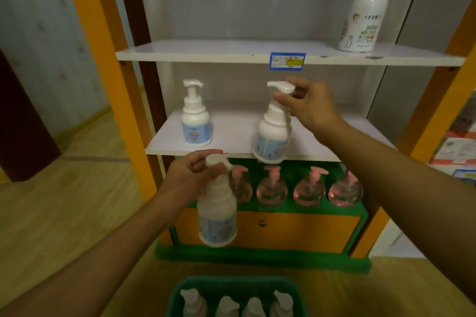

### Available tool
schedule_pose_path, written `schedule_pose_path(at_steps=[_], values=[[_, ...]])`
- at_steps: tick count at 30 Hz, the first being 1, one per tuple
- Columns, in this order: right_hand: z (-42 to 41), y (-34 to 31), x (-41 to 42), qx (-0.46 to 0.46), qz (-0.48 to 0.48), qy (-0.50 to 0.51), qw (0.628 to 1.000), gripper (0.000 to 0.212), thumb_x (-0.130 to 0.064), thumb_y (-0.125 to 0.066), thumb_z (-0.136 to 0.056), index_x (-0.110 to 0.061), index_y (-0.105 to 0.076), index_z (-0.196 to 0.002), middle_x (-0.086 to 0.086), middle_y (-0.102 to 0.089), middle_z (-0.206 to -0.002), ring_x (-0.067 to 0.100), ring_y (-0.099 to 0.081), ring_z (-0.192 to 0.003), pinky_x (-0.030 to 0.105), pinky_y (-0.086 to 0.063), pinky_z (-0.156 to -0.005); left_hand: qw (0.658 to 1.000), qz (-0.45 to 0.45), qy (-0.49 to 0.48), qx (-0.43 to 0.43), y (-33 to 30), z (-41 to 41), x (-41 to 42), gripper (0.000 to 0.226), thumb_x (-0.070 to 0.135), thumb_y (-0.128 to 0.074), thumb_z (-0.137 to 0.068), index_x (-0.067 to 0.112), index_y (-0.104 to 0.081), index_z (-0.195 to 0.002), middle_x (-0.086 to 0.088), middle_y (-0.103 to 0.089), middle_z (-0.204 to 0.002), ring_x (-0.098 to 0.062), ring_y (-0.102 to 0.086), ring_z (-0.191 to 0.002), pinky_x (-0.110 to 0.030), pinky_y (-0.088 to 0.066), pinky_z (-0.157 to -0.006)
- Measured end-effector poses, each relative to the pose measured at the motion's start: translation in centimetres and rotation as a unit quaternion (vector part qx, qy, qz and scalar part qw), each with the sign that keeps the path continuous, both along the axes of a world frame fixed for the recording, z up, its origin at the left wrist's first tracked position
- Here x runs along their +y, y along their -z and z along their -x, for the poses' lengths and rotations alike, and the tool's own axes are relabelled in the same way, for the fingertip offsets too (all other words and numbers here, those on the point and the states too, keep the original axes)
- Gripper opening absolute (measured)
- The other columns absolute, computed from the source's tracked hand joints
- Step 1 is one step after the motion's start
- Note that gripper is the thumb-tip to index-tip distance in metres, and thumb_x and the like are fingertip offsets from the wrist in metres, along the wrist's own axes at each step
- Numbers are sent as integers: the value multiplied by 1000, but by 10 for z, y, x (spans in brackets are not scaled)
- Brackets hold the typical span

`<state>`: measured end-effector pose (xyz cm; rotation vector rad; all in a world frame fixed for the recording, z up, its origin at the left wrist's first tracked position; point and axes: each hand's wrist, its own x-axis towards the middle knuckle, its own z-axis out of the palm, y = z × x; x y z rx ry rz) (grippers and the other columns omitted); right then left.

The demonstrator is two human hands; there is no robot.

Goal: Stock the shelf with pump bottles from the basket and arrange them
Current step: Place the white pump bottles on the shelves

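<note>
Landmark: the middle shelf board (pixel 231 134), white, set between orange uprights (pixel 85 33).

On the board, toward its left end: one white pump bottle (pixel 195 121) with a pale blue label, upright, nozzle pointing right.

At the board's front edge, right of centre: a second white pump bottle (pixel 274 131), gripped at the pump neck by the right hand (pixel 306 105), fingers closed round the collar under the nozzle. Its base overhangs the edge, tilted slightly; whether it touches the board cannot be told.

Below the board's front edge, left of centre: a third white pump bottle (pixel 217 208), hanging in the air from the left hand (pixel 190 175), which is clamped on its pump head. This bottle partly hides the leftmost pink bottle behind it.

Under the board: a green ledge (pixel 296 204) carrying a row of four round pink pump bottles (pixel 271 188) — side by side, nearly touching. Beneath them, an orange cabinet front (pixel 296 229) with a small knob, on a green base.

Above the board: the upper shelf (pixel 206 51), with a blue and yellow price tag (pixel 287 61) on its front edge, and one tall white bottle (pixel 363 15) with a printed label at its right end.

Well below the board, nearest the camera: a green basket (pixel 180 291) on the wooden floor, holding at least four white pump bottles (pixel 253 304) — only their tops show.

Right of the board, past the orange upright: stacked boxes (pixel 456 147), blurred.
</note>
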<state>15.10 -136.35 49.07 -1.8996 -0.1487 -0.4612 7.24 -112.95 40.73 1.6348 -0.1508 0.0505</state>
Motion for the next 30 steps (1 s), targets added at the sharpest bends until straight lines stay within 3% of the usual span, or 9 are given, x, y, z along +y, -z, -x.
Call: schedule_pose_path(at_steps=[3, 6, 9, 15, 19, 23, 25, 28, 30], values=[[-25, 0, 13, 13, -24, 12, 1000, 43, -23, -74, -78, -20, -61, -119, 0, -68, -111, 15, -64, -100, 43, -52, -94, 1000, 12, -8, 3, 6, -1, 14, 37, 32, -67, -63, 27, -67, -99, -1, -72, -107, -17, -66, -101, -33, -53, -84], [-42, 0, 27, 18, 2, 9, 1000, 42, -19, -72, -80, -19, -60, -121, 2, -65, -117, 17, -61, -105, 41, -48, -98, 1000, 4, -17, 6, 16, -4, 25, 25, 21, -68, -73, 28, -68, -97, 2, -73, -101, -13, -68, -96, -26, -55, -77], [-56, 3, 38, 23, 15, 17, 999, 46, -19, -72, -80, -18, -59, -123, 3, -64, -121, 18, -60, -108, 40, -46, -101, 1000, -8, -24, 14, 24, -7, 34, 27, 12, -66, -79, 24, -67, -103, 2, -74, -99, -11, -69, -93, -20, -56, -69], [-76, 6, 65, 21, 19, 28, 999, 44, -23, -78, -73, -19, -64, -115, 3, -68, -111, 18, -63, -101, 39, -51, -96, 999, 3, -30, 30, 34, -11, 41, 36, 19, -69, -68, 26, -68, -103, 6, -75, -99, -8, -69, -93, -24, -55, -76], [-91, 4, 80, 24, 0, 50, 998, 50, -29, -82, -68, -19, -64, -113, 3, -69, -110, 19, -64, -98, 38, -53, -93, 999, 10, -31, 29, 37, -15, 43, 33, 8, -67, -76, 21, -67, -107, 6, -74, -99, -7, -69, -92, -20, -57, -71], [-98, 10, 93, -5, 34, 57, 998, 52, -36, -82, -67, -22, -63, -113, -1, -69, -109, 15, -64, -98, 33, -53, -90, 999, 18, -29, 25, 41, -19, 47, 32, 1, -65, -78, 18, -67, -105, -1, -68, -115, -3, -68, -91, -13, -55, -68], [-97, 15, 94, -10, 41, 45, 998, 59, -38, -81, -67, -22, -58, -119, 0, -66, -113, 16, -62, -102, 34, -51, -91, 999, 15, -28, 22, 43, -20, 48, 34, -1, -65, -78, 14, -66, -108, -4, -64, -122, -3, -67, -94, -13, -55, -70], [-91, 32, 85, 45, 76, -5, 996, 87, -45, -83, -59, -22, -43, -132, 4, -59, -126, 21, -58, -111, 42, -50, -94, 999, 20, -27, 21, 44, -22, 49, 36, -2, -65, -78, 10, -65, -111, -6, -65, -122, -4, -69, -92, -14, -55, -70], [-86, 50, 76, 87, 112, -32, 989, 85, -43, -85, -59, -20, -46, -130, 4, -60, -127, 23, -59, -112, 45, -50, -95, 999, 19, -24, 19, 42, -22, 49, 37, -2, -64, -79, 10, -64, -113, -3, -70, -112, -3, -70, -86, -14, -55, -67]])
